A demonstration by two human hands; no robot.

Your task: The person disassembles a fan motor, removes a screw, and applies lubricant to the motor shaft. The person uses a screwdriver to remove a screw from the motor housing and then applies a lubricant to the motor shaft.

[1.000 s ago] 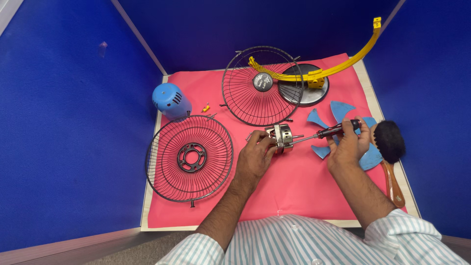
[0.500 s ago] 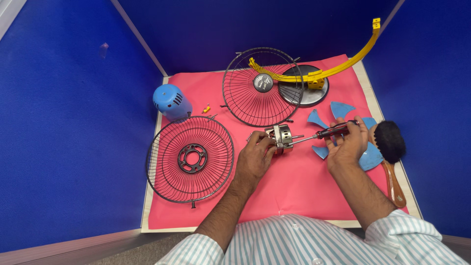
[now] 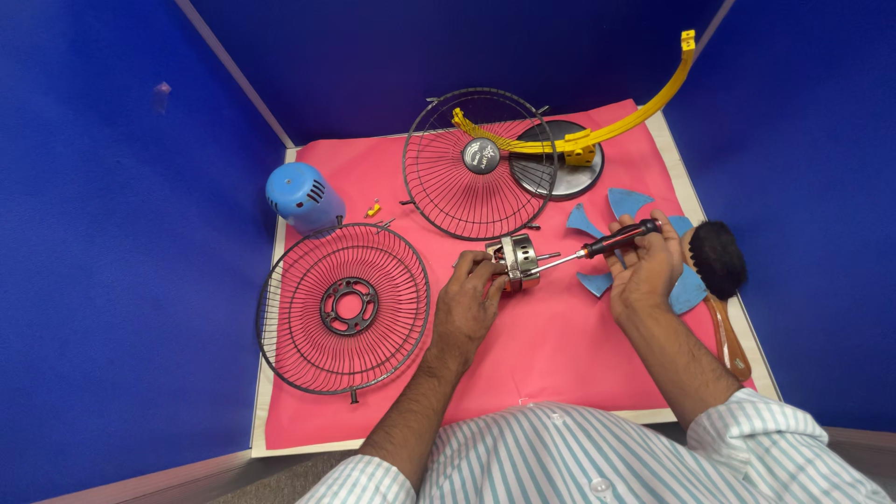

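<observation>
Fan motor getting worked on with a screwdriver, mid-mat

The left hand [image 3: 469, 301] is wrapped around a small silver metal fan motor [image 3: 516, 260] on the pink mat [image 3: 541, 355], while the right hand [image 3: 644, 266] pinches a black-and-red handled screwdriver [image 3: 597, 247], its tip at the motor's side. The black wire rear fan guard [image 3: 343, 308] lies just left; the blue plastic fan blade [image 3: 686, 285] sits under the right hand.

A rear wire guard [image 3: 343, 308] with a black hub ring is laid flat at the left of the pink mat [image 3: 560, 355], and a blue motor cover [image 3: 301, 196] is set just above it; a small yellow piece [image 3: 373, 207] is seen beside that cover. A front wire guard [image 3: 481, 166] is propped at the top centre, overlapped by a curved yellow stand arm [image 3: 635, 117] on a dark round base [image 3: 560, 168]; blue fan blades [image 3: 627, 202] and a wooden-handled black brush [image 3: 721, 271] are placed at the right.
</observation>
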